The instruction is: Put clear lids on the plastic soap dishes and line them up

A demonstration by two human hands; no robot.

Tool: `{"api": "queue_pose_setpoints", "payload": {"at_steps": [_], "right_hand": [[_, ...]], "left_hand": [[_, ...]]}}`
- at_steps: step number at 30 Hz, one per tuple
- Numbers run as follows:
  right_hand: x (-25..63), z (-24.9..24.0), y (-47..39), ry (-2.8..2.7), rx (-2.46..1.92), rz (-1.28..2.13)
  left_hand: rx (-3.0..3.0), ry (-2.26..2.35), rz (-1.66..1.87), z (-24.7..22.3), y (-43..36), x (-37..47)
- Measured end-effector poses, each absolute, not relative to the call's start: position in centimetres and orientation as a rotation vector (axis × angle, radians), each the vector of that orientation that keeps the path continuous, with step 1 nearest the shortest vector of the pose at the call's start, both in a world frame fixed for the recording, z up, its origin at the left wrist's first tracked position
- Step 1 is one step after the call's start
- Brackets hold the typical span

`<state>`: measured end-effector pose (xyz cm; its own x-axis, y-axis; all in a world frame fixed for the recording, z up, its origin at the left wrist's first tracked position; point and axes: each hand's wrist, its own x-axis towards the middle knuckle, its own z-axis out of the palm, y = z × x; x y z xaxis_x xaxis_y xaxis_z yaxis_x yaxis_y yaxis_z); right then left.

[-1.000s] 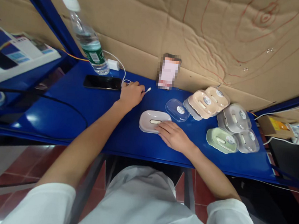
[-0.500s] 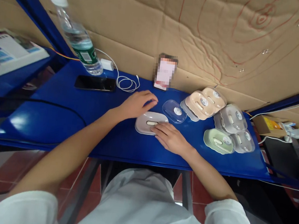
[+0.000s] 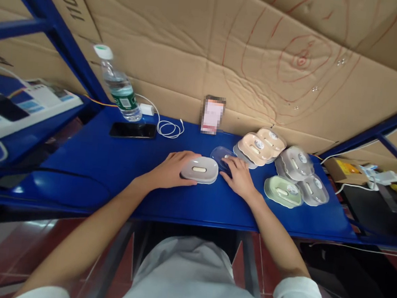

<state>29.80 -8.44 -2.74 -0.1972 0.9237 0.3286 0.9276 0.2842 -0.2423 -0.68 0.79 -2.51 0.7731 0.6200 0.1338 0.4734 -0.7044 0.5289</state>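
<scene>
A grey soap dish (image 3: 209, 164) with a cream oblong piece in its middle lies on the blue table. My left hand (image 3: 170, 170) wraps round its left end, thumb at the near edge and fingers at the far edge. Just right of the dish, a clear plastic lid (image 3: 219, 153) lies partly under my right hand (image 3: 242, 177), whose fingers curl over it with the thumb at its near side. The lid's right part and sticker are mostly covered by those fingers.
Lidded peach soap dishes (image 3: 253, 147), grey ones (image 3: 293, 163) and a green one (image 3: 282, 192) sit to the right. At the back stand a water bottle (image 3: 124, 99) and a blurred-out phone (image 3: 213, 115). A black phone (image 3: 133, 130) and white cable (image 3: 168, 129) lie left.
My left hand has come down onto the grey dish's left end. My right hand has left the dish and moved right onto the clear lid. The camera view has shifted.
</scene>
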Motion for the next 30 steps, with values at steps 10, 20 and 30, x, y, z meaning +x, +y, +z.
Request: {"api": "queue_pose_setpoints", "payload": {"at_steps": [10,20,30], "right_hand": [[29.5,-4.0,-8.2,-2.103,-1.701,0.026],[29.3,-3.9,-8.6,-2.138,-1.711,0.031],[29.9,-4.6,-8.0,-1.941,-1.613,0.074]], "left_hand": [[2.306,0.984,0.613,-2.0,2.5,-2.0],[2.112,1.350,0.827,-3.8,3.5,-0.7],[2.109,1.382,0.883,-2.8,3.2,-1.5]]}}
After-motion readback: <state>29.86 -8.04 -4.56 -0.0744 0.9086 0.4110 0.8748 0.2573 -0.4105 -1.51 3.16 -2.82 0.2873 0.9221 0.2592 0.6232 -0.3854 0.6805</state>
